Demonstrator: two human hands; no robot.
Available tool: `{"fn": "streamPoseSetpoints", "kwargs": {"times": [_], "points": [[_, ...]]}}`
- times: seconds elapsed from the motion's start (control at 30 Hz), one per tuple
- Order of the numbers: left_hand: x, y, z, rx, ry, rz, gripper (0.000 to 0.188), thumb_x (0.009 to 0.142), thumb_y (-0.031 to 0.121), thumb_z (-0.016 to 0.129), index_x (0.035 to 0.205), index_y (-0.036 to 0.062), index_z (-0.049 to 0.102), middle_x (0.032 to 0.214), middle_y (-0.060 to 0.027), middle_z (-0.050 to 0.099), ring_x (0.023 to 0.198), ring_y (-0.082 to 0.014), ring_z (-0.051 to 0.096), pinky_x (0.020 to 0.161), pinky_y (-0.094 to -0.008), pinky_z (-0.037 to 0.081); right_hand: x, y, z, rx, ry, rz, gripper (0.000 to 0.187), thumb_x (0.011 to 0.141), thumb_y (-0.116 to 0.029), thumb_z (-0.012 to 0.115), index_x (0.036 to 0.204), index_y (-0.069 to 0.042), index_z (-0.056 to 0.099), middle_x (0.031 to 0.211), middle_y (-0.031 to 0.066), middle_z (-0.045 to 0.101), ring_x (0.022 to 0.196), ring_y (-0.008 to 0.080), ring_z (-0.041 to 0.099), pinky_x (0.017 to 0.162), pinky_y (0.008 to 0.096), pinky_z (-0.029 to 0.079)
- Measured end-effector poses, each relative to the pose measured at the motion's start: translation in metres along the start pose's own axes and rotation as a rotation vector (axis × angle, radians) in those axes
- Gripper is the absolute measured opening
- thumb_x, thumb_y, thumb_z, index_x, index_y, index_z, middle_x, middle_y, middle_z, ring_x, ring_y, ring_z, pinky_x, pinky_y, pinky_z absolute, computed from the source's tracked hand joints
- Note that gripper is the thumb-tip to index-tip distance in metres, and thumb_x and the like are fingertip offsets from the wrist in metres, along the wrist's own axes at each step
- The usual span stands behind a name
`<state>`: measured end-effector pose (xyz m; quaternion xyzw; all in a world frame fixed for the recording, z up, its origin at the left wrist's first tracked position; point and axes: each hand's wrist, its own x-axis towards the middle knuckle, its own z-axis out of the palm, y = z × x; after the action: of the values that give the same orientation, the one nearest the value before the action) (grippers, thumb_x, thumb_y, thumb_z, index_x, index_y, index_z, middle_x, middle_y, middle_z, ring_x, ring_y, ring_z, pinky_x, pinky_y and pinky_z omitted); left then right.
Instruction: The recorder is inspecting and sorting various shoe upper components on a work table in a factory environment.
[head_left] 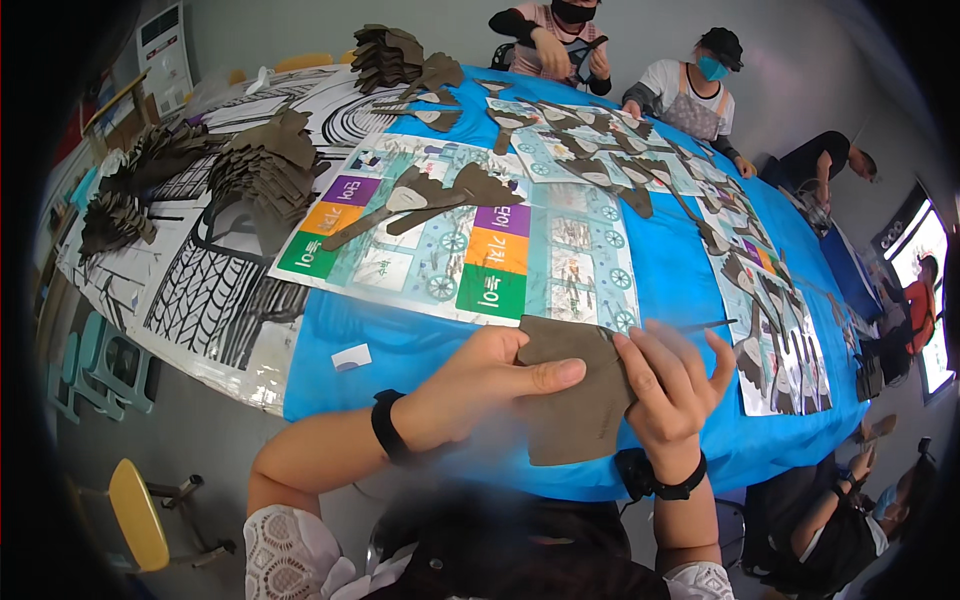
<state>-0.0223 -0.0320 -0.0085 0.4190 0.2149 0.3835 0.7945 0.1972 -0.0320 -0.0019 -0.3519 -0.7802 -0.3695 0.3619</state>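
Between my hands, above the table's near edge, is a flat dark brown leather-like piece [570,425] with a straight lower edge. My left hand [490,380] grips its left side, thumb lying across the front. At its upper right edge, my right hand [670,385] pinches the piece with bent fingers. A thin dark strip or stick [710,325] sticks out to the right behind the right fingers; whether it belongs to the piece I cannot tell. Beyond my hands, brown cut-out pieces [480,188] with pale patches lie on a colourful printed sheet [400,262].
A blue cover [670,270] spreads over the table. Piles of brown pieces [265,165] stand at left on tyre-patterned sheets [200,300]. A small white card [351,357] lies near my left wrist. Several people work around the table; a yellow chair [138,515] stands lower left.
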Motion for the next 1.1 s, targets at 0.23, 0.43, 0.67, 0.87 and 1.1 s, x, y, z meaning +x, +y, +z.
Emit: {"fn": "streamPoseSetpoints", "kwargs": {"times": [0.23, 0.43, 0.67, 0.87, 1.1], "points": [[0.002, -0.002, -0.002, 0.042, 0.049, 0.062, 0.048, 0.085, 0.005, 0.07, 0.128, -0.0068, 0.051, 0.12, -0.0141, 0.062, 0.11, -0.0179, 0.06, 0.095, -0.0326, 0.048, 0.003, -0.007, -0.001, 0.014, -0.02, 0.008, 0.023, 0.08, -0.008, 0.06, 0.096, -0.019, 0.074, 0.087, -0.0039, 0.068, 0.09, 0.0133, 0.067, 0.104, 0.0418, 0.031], [0.0, -0.001, -0.001, 0.042, 0.009, 0.093, 0.046, 0.087, 0.003, 0.069, 0.128, -0.0091, 0.05, 0.124, -0.0149, 0.06, 0.112, -0.0194, 0.059, 0.094, -0.0334, 0.05, 0.005, -0.004, 0.0, 0.084, 0.006, 0.051, 0.022, 0.077, -0.005, 0.061, 0.091, -0.016, 0.073, 0.086, -0.0022, 0.069, 0.088, 0.0152, 0.067, 0.1, 0.0414, 0.034], [-0.001, -0.001, 0.001, 0.061, -0.054, 0.075, 0.044, 0.089, 0.003, 0.066, 0.128, -0.0093, 0.05, 0.124, -0.0153, 0.059, 0.113, -0.0191, 0.059, 0.096, -0.0332, 0.049, 0.003, 0.0, -0.002, 0.113, -0.027, 0.106, 0.023, 0.073, -0.001, 0.061, 0.088, -0.014, 0.073, 0.086, -0.0007, 0.069, 0.089, 0.0157, 0.068, 0.099, 0.0408, 0.034], [0.001, -0.005, 0.001, 0.071, -0.028, 0.029, 0.044, 0.09, 0.003, 0.065, 0.129, -0.009, 0.049, 0.125, -0.0146, 0.059, 0.114, -0.0191, 0.058, 0.097, -0.034, 0.048, 0.001, 0.003, -0.001, 0.132, -0.03, 0.148, 0.024, 0.072, 0.001, 0.06, 0.086, -0.015, 0.072, 0.084, -0.0017, 0.069, 0.09, 0.0156, 0.068, 0.099, 0.0413, 0.034], [-0.003, -0.002, -0.001, 0.156, 0.05, 0.185, 0.045, 0.089, 0.006, 0.067, 0.129, -0.0063, 0.052, 0.121, -0.0126, 0.062, 0.11, -0.0189, 0.06, 0.095, -0.0338, 0.048, -0.02, 0.008, -0.009, 0.205, -0.076, 0.289, 0.028, 0.068, -0.004, 0.066, 0.095, -0.01, 0.074, 0.125, 0.0171, 0.053, 0.106, 0.0337, 0.057, 0.089, 0.0397, 0.042]]}}
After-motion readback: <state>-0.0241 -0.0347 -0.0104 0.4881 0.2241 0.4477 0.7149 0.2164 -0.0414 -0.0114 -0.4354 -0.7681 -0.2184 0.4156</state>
